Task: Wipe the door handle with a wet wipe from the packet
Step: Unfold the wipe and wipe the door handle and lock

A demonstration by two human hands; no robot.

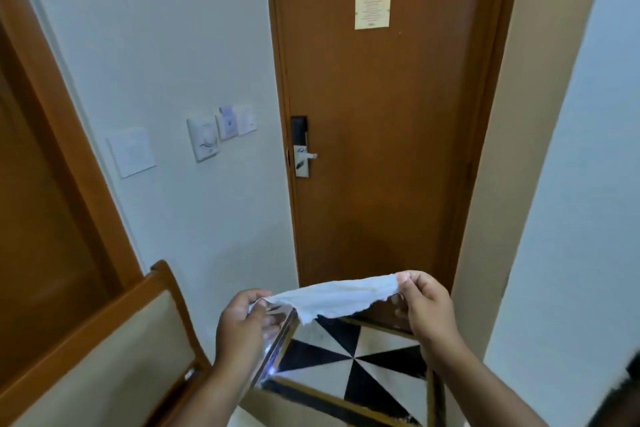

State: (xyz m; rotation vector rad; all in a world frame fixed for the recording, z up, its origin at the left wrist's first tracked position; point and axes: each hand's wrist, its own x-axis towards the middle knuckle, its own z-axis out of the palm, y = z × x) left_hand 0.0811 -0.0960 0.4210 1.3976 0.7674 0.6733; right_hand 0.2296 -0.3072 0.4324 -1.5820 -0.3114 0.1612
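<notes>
Two hands stretch one white wet wipe [337,298] between them, low before the brown door [377,149]. My left hand [242,326] pinches one end; a shiny packet [277,340], I think, is tucked under those fingers. My right hand [424,305] pinches the other end. The silver door handle [308,156] sits well apart, higher up.

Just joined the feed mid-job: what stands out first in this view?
A white wet wipe stretched between the left hand and the right hand, low in the centre. The left hand also holds a shiny packet. Straight ahead is a closed brown door with a metal handle on its left edge, not yet touched, and wall switches beside it.
</notes>
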